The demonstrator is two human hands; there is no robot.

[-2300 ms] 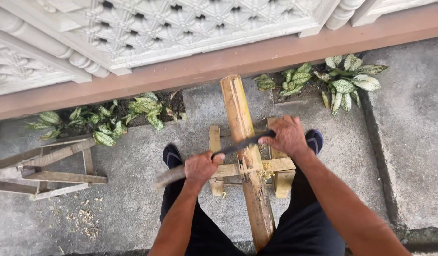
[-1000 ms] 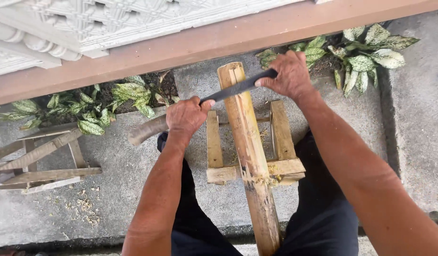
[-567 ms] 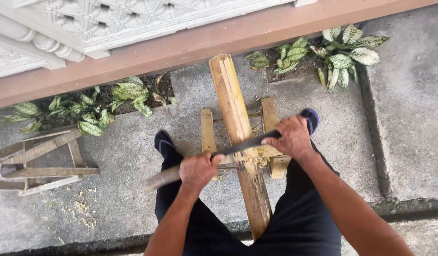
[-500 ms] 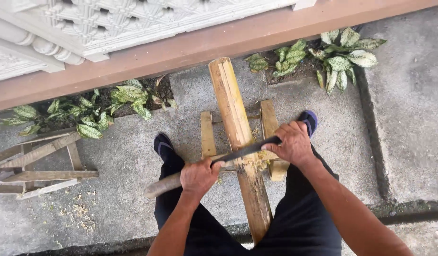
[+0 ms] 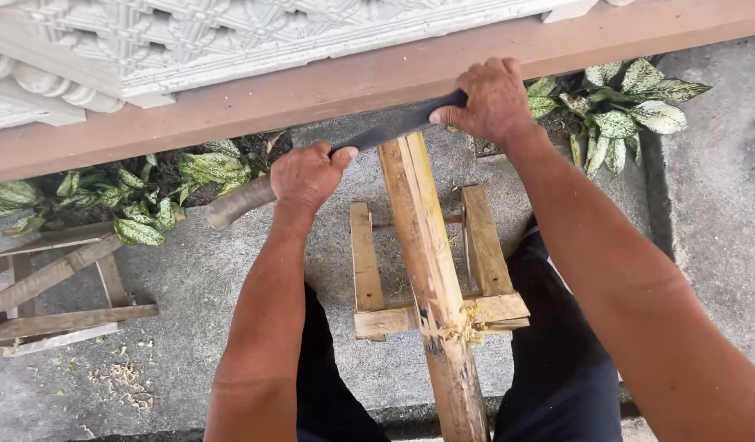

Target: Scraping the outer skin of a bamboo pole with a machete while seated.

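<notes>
head view: bamboo pole (image 5: 431,270) runs away, upright-tilted.

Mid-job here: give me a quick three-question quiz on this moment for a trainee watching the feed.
1. True or false: the long blade lies across the far end of the bamboo pole.
2. Which hand grips the wooden handle end? A) left hand B) right hand
3. Fill in: the pole rests on a low wooden ____.

Key: 1 true. 2 A; the right hand holds the other end of the blade. 3 stand.
</notes>
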